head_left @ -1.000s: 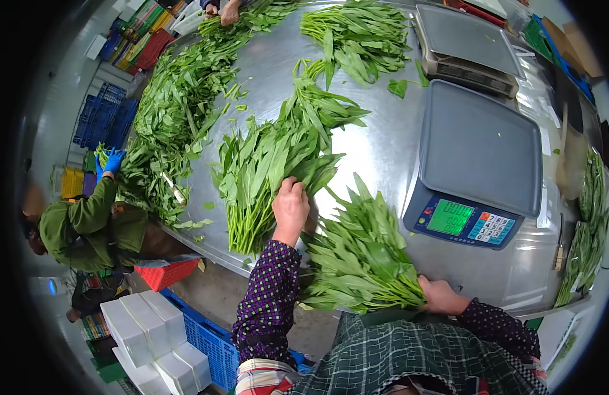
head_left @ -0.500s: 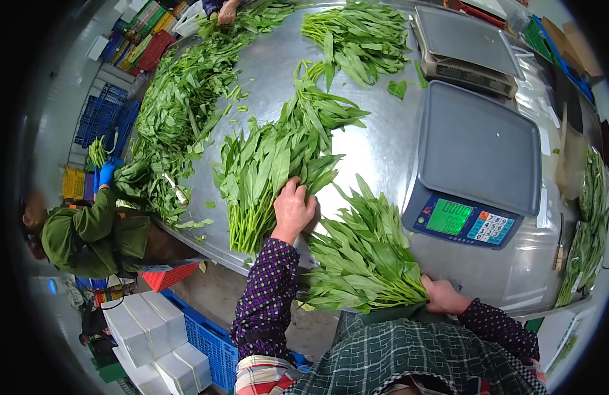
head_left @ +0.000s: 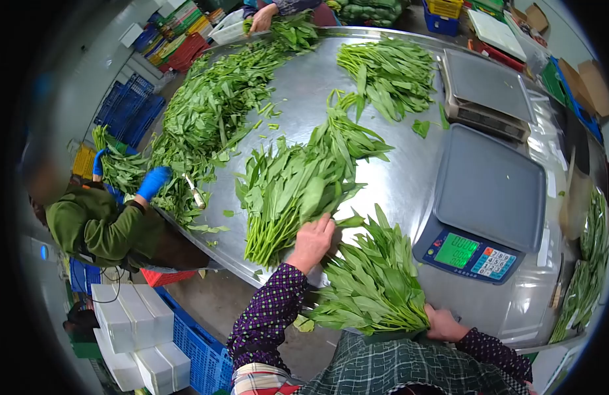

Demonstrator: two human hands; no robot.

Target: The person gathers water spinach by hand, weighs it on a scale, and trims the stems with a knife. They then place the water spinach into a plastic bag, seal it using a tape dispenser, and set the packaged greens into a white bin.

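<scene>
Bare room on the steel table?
Free: steel table between middle greens and blue scale; another patch between long heap and far bunch. Crowded: left edge under the heap; near edge, with left hand, right hand and near bunch.

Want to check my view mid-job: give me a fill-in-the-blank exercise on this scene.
1. The person's ____ hand grips a bunch by its stems.
2. The scale's lit display glows ____.
3. The co-worker's gloves are ____.
4. The stacked boxes at bottom left are ____.

Missing words: right; green; blue; white.
</scene>
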